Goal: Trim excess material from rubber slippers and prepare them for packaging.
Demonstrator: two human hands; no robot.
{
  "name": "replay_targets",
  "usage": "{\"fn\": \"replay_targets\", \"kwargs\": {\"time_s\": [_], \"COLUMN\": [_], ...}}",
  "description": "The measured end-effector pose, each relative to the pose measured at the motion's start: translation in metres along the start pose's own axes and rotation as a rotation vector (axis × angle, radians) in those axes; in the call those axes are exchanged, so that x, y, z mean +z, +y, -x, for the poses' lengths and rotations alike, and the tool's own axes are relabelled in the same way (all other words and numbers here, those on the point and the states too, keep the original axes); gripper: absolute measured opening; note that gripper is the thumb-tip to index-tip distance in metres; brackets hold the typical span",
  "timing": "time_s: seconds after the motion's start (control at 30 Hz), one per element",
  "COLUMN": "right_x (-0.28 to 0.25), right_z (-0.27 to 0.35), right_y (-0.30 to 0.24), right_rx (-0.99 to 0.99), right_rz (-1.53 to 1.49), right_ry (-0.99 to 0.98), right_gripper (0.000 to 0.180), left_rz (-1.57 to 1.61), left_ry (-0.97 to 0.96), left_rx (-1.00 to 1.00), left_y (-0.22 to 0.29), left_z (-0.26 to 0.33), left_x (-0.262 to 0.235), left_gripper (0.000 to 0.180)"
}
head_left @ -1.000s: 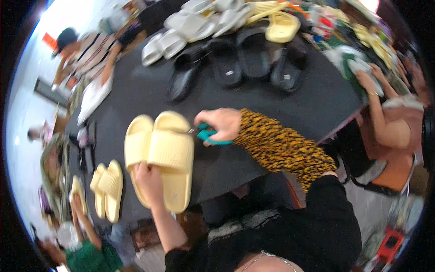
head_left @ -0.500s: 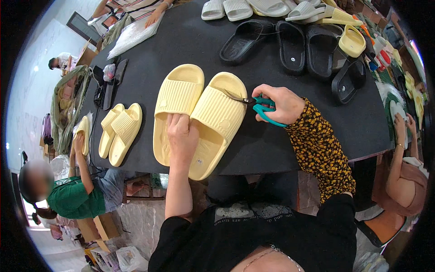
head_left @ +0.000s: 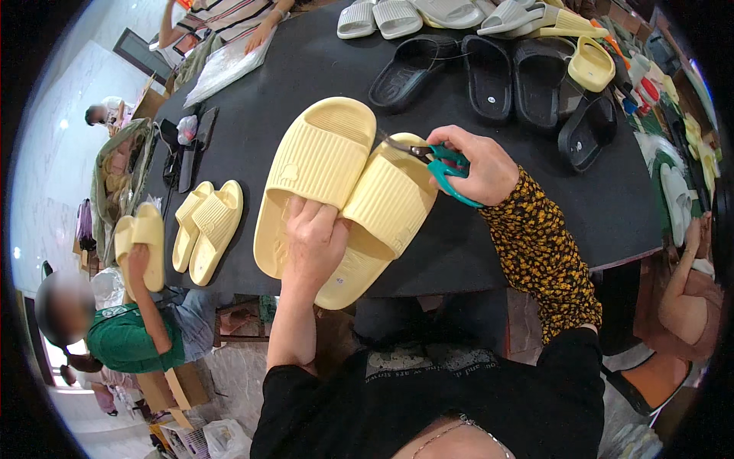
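Note:
Two large pale yellow slide sandals lie side by side in front of me, the left sandal [head_left: 315, 164] overlapping the right sandal [head_left: 386, 210]. My left hand [head_left: 312, 237] grips them at the inner edges of their ribbed straps; its fingertips are hidden under the left strap. In my right hand [head_left: 482, 170] is a pair of scissors [head_left: 443, 170] with teal handles and dark blades. Their blades reach over the toe of the right sandal, pointing at the gap between the two. Whether the blade tips touch the sandals I cannot tell.
A smaller yellow pair [head_left: 214, 229] stands at the left on the black table [head_left: 306, 69]. Several black slides [head_left: 489, 80] and grey slides [head_left: 397, 19] lie at the back. Co-workers sit on both sides, the left one holding yellow slides [head_left: 149, 237].
The left sandal has turned and slid up and right, over the right one, which has tilted rightward. The scissor blades now reach toward the gap between the sandals. Both hands keep their hold.

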State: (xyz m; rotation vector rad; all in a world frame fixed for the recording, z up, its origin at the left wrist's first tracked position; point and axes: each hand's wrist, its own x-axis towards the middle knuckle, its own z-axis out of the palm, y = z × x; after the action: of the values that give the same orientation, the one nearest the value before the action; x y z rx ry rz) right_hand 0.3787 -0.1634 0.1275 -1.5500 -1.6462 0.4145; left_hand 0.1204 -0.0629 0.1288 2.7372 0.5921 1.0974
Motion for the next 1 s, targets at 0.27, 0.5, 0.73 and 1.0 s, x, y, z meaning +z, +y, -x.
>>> {"fn": "replay_targets", "kwargs": {"time_s": [0.27, 0.5, 0.73, 1.0], "right_x": [-0.006, -0.005, 0.000, -0.006], "right_z": [0.003, 0.002, 0.002, -0.003], "right_y": [0.006, 0.010, 0.014, 0.010], "right_rx": [-0.114, -0.089, -0.140, -0.113], "right_rz": [0.104, 0.111, 0.096, 0.090], "right_ry": [0.072, 0.110, 0.181, 0.209], "right_gripper": [0.042, 0.041, 0.035, 0.037], "left_rz": [-0.072, -0.108, -0.152, -0.226], "left_ry": [-0.135, -0.244, -0.330, -0.349], "left_rx": [0.139, 0.180, 0.122, 0.137], "left_y": [0.015, 0.018, 0.037, 0.037], "left_z": [-0.013, -0.018, -0.021, -0.021], "left_x": [-0.005, -0.001, -0.006, -0.010], "left_gripper": [0.015, 0.016, 0.006, 0.006]}}
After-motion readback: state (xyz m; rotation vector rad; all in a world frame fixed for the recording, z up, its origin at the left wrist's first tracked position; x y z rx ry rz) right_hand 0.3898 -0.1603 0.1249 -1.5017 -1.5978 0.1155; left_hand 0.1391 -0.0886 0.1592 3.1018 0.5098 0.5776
